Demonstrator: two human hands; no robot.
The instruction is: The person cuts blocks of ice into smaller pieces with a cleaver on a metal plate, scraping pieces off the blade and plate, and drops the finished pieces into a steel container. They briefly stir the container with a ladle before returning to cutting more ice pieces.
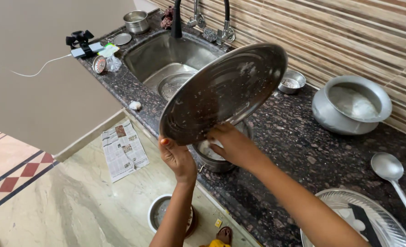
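Note:
A large round steel plate point(223, 91) is tilted up over the counter edge, smeared with white batter. My left hand point(178, 158) grips its lower rim from below. My right hand point(232, 145) rests against the plate's lower face, fingers touching the white residue. Right under both hands stands a steel pot point(214, 162) with white batter inside, partly hidden by the plate and my right hand.
Steel sink point(166, 59) with a plate inside and taps behind. A small steel bowl point(291, 82), a round-bellied pot point(351, 105), a ladle point(390, 171) and a steel tray point(386, 224) sit on the dark granite counter point(294, 142). Newspaper point(123, 148) and a bowl point(159, 212) lie on the floor.

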